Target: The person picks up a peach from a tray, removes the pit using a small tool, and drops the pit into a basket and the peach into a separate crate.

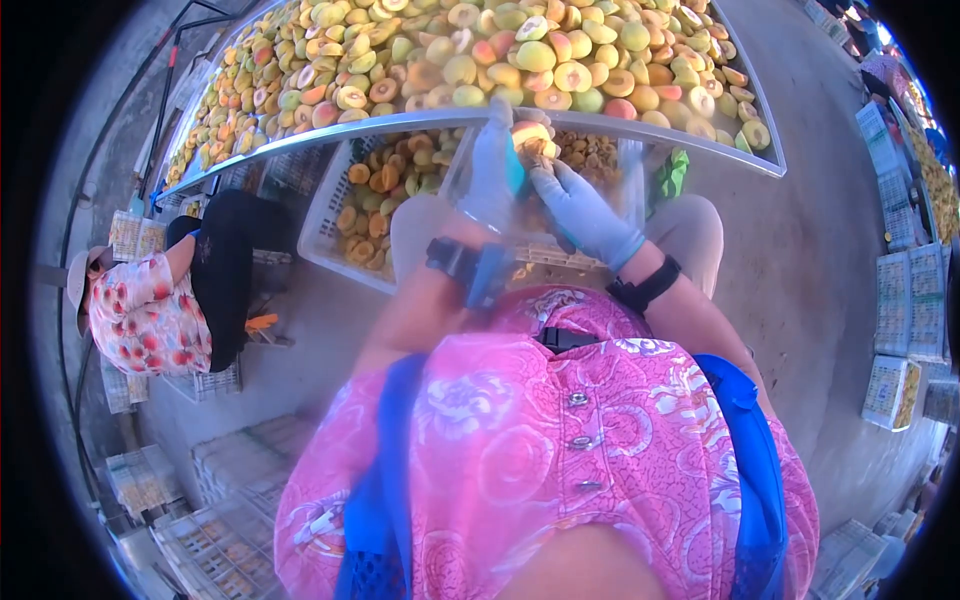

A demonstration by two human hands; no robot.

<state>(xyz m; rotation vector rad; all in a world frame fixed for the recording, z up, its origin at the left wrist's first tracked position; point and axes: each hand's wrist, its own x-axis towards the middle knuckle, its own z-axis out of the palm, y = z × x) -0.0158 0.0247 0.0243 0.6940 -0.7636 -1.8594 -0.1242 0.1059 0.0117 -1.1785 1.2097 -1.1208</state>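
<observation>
My left hand [490, 178], in a pale glove with a teal patch, is closed on a cut apricot [532, 138] just below the metal rim of the sorting table. My right hand [588, 212], in a similar glove, has its fingertips pinched on the near side of the same apricot, where brownish flesh or a pit shows. Motion blur hides the exact finger contact. Past my hands, whole and halved apricots [480, 70] cover the metal-edged table [330, 136].
Between and beside my knees stand a white crate [312, 222] of apricot halves and another of brownish pits or scraps [592, 155]. A green scrap [673, 172] hangs at right. A seated person [155, 310] works at left. Crates [910, 300] line the right side.
</observation>
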